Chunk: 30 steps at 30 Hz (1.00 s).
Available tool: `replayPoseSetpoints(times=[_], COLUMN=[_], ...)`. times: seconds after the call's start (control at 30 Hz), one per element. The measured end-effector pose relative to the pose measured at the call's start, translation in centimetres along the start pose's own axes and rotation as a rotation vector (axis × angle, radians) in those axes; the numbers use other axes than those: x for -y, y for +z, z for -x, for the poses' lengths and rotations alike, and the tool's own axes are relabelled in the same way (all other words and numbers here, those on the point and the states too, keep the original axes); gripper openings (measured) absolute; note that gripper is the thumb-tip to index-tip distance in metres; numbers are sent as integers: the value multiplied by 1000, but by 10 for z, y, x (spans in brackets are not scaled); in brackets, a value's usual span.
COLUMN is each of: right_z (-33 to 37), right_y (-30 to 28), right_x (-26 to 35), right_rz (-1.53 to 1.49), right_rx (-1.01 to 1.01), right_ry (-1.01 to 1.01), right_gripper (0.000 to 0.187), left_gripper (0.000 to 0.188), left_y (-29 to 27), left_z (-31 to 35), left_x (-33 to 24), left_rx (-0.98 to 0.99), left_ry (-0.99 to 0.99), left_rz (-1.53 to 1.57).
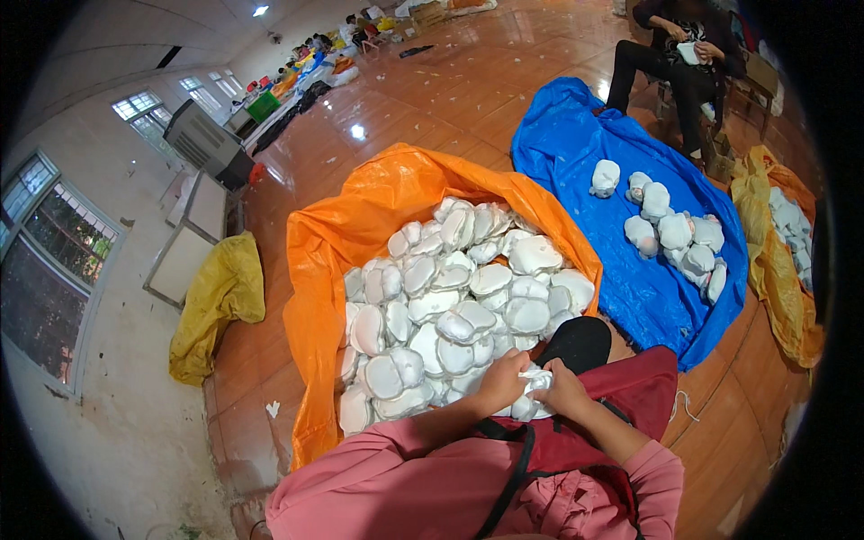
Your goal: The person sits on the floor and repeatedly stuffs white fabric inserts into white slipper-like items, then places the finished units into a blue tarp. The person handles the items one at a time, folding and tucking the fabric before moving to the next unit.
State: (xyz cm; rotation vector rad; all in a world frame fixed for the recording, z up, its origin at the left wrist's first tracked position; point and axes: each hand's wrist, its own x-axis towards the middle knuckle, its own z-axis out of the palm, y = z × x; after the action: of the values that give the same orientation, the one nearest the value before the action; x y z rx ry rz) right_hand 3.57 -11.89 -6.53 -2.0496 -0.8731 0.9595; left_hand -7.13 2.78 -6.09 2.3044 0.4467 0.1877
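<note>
Close to my lap, I hold a small white padded fabric piece (pixel 538 382) between both hands. My left hand (pixel 504 382) has its fingers closed on the piece from the left. From the right, my right hand (pixel 565 391) pinches the same piece. Its exact kind cannot be made out, since fingers cover part of it. Just beyond my hands lies a large heap of rounded white padded pieces (pixel 468 320), many with pale grey edges. They rest in a spread orange tarpaulin sack (pixel 360 200). A dark red apron (pixel 634 382) covers my lap.
A blue tarpaulin (pixel 560 135) at right bears several rounded white stuffed pieces (pixel 675 232). Behind it, a seated person (pixel 684 67) holds a white piece. A yellow-orange sack (pixel 765 270) stands far right, a yellow sack (pixel 220 301) by the left wall, and an air cooler (pixel 202 139) beyond.
</note>
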Motion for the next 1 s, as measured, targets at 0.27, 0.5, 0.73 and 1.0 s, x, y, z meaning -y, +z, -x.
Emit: replayPoseSetpoints(times=[0.27, 0.5, 0.73, 1.0], right_z=[-18, -18, 12, 27], right_y=[5, 8, 13, -15], right_x=[-23, -25, -26, -40], right_rz=[-135, -63, -148, -500], right_rx=[-65, -93, -168, 242], right_ry=[-107, -104, -190, -205], right_gripper=[51, 44, 46, 38], left_gripper=[22, 31, 38, 44], left_y=[-6, -18, -8, -17], left_z=[3, 21, 33, 34], left_x=[4, -26, -27, -26], left_rx=[51, 65, -44, 210], left_ry=[21, 110, 124, 40], left_rz=[57, -96, -74, 65])
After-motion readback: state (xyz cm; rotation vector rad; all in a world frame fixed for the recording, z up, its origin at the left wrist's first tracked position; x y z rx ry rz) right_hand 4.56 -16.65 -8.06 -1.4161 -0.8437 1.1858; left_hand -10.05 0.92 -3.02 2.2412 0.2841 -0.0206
